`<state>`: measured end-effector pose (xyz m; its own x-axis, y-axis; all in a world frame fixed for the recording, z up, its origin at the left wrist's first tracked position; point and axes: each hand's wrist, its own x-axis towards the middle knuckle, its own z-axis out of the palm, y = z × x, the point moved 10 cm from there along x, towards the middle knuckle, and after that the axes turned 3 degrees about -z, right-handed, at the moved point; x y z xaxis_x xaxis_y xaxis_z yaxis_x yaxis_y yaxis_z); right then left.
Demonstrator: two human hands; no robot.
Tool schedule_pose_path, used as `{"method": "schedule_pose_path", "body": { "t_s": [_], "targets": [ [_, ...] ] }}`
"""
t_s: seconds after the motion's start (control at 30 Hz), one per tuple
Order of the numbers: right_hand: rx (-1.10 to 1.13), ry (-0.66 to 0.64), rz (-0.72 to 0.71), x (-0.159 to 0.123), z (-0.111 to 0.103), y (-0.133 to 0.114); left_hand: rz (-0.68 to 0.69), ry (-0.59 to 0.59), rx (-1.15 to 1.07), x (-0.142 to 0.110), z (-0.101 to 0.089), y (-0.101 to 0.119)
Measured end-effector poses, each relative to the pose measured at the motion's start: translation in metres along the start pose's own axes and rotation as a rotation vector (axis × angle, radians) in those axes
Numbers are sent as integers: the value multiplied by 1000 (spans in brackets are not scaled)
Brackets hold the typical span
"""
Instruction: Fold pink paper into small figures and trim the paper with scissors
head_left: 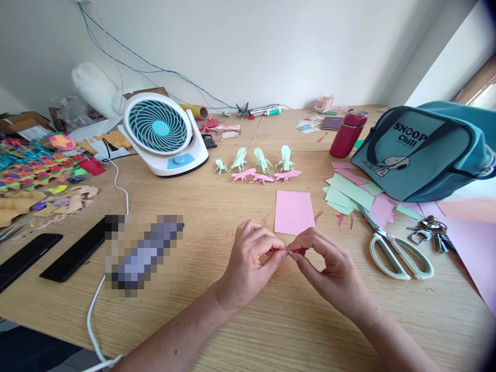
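Observation:
My left hand and my right hand meet above the table, both closed in a pinch. Between their fingertips is a small piece of folded pink paper, mostly covered by the fingers, so its shape cannot be made out. Just beyond lies a flat pink paper sheet. Farther back, several pale green origami figures stand in a row, with pink origami figures in front of them.
White-handled scissors and keys lie at right, near green and pink paper pieces. Behind them are a red bottle and a teal bag. A fan stands at left, its white cable running forward past black phones.

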<state>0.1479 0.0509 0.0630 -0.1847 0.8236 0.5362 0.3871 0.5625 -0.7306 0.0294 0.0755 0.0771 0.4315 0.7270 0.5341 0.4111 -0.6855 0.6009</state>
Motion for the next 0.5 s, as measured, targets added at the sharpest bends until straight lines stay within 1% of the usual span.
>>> {"method": "schedule_pose_path", "body": {
  "t_s": [0.07,0.17,0.33,0.5],
  "targets": [
    [-14,13,-33,0,-1,-2,16,-2,16,0,-1,2],
    [-27,18,-47,0,0,-2,31,-8,40,1,-1,5],
    [-15,2,-28,-2,3,-2,43,-16,77,0,1,7],
    [-18,3,14,-3,3,4,33,7,93,-1,0,5]
  ]
}}
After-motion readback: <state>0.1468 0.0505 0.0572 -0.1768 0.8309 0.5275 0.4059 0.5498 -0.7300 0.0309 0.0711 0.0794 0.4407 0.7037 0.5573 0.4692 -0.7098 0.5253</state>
